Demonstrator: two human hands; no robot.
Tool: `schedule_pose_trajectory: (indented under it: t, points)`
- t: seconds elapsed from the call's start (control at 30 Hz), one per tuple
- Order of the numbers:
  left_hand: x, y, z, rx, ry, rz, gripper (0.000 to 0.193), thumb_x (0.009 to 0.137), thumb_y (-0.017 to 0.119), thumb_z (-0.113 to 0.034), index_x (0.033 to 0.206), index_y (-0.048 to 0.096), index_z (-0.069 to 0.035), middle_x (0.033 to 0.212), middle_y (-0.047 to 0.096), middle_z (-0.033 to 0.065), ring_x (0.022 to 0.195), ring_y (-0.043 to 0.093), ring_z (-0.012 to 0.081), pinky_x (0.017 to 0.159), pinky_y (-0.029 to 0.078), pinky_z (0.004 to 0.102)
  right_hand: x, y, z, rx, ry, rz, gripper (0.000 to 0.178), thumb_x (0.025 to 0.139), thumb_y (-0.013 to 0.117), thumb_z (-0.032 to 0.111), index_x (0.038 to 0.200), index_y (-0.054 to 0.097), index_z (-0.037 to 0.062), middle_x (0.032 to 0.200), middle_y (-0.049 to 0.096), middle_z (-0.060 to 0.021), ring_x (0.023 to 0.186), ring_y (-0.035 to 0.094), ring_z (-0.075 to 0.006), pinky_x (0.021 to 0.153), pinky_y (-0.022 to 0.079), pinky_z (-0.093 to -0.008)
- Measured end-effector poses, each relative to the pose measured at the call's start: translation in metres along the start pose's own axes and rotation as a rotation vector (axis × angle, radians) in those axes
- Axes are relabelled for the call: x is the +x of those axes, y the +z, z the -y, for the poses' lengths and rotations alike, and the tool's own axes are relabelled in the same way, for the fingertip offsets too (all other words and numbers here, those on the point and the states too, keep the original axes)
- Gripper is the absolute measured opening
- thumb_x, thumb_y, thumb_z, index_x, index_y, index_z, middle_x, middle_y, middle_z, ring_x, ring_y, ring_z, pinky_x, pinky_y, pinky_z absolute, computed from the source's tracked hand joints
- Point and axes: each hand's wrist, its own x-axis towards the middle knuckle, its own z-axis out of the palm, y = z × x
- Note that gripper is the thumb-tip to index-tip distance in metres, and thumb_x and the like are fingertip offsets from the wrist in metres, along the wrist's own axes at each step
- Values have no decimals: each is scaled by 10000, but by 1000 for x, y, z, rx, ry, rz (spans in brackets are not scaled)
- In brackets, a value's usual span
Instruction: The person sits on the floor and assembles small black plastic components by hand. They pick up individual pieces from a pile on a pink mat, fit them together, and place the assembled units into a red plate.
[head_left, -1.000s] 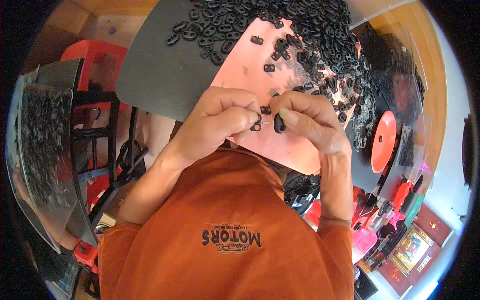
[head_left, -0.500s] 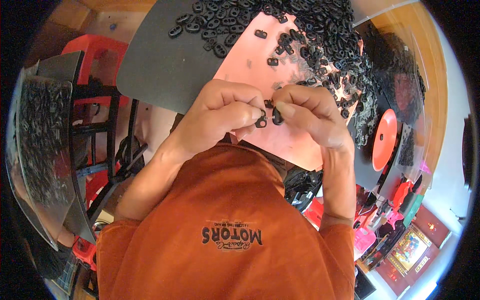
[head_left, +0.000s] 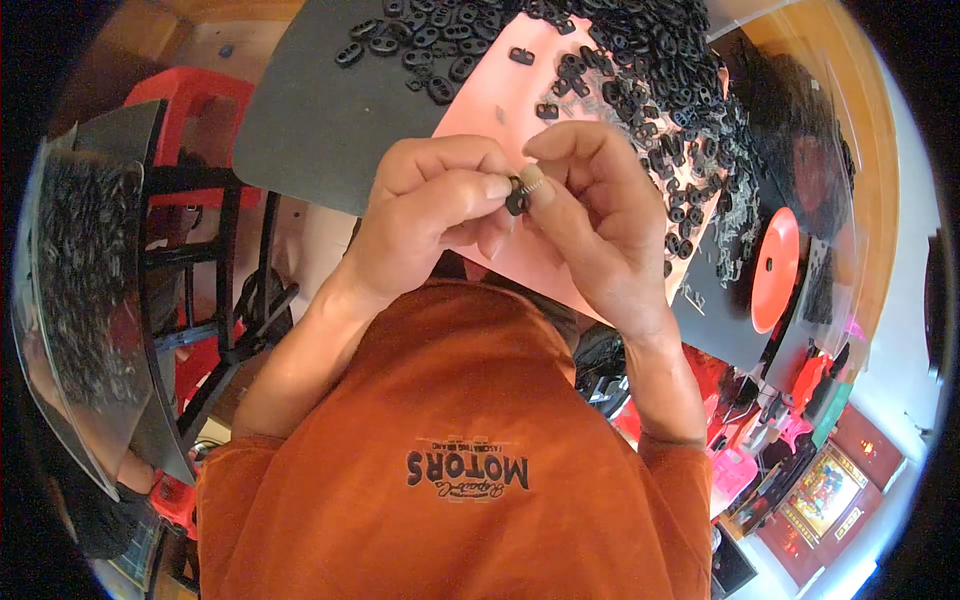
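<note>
My left hand [head_left: 430,205] is closed, thumb and forefinger pinching a small black cord lock part [head_left: 516,197]. A thin metal spring [head_left: 534,185] shows beside this part, against the tip of my right thumb. My right hand [head_left: 600,210] has its fingers curled, thumb on the spring and forefinger raised a little apart. Its other fingers partly hide what lies behind them. Both hands are above a pink sheet [head_left: 480,120], where loose black cord lock pieces [head_left: 547,111] lie just beyond them.
A big heap of black cord lock pieces [head_left: 640,60] covers the far side, with clear springs or small bits [head_left: 735,240] along its right. The dark table [head_left: 330,130] extends left. A red dish [head_left: 775,270] sits at right; a red stool [head_left: 190,100] stands at left.
Both hands have moved slightly away from my body. The black oval piece in my right fingers no longer shows; my right thumb is now at the spring and the forefinger has lifted.
</note>
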Motion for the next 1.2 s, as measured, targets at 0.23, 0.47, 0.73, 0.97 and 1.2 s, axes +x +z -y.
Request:
schedule_pose_trajectory:
  t: [0.23, 0.47, 0.73, 0.97, 1.2]
  points:
    - [2, -12, 6, -31, 38, 35, 212, 827, 504, -176, 743, 579, 4, 592, 557, 42, 461, 462, 51, 394, 286, 175, -8, -5, -5, -202, -132, 70, 196, 874, 557, 18, 1066, 538, -13, 788, 571, -50, 678, 547, -79, 578, 446, -209]
    - [2, -10, 4, -11, 6, 42, 255, 812, 492, -224, 730, 564, 7, 586, 531, 44, 454, 438, 70, 399, 276, 195, -11, -4, -6, -190, -81, 0, 121, 856, 614, 68, 943, 600, -14, 732, 563, -28, 586, 505, -69, 524, 423, -211]
    - [3, -7, 4, 135, 20, 73, 242, 795, 497, -223, 712, 549, -2, 600, 489, 29, 479, 394, 64, 416, 256, 203, 4, -31, 5, 70, 202, 45, 267, 924, 551, 238, 781, 595, 17, 571, 440, 70, 519, 356, -9, 437, 255, -190]
    - [5, -1, 5, 161, 25, 82, 199, 810, 505, -180, 697, 538, -19, 605, 470, -2, 497, 394, 48, 436, 280, 202, 5, -35, 3, -55, 172, 50, 249, 914, 565, 212, 767, 616, 18, 585, 468, 64, 531, 365, -12, 448, 270, -196]
    - [6, 4, 2, 258, 25, 100, 186, 833, 490, -159, 703, 538, -34, 617, 467, -26, 527, 405, 39, 461, 305, 201, 1, -34, 6, -97, 168, 35, 188, 891, 596, 157, 789, 631, 3, 610, 508, 54, 557, 390, -12, 463, 301, -196]
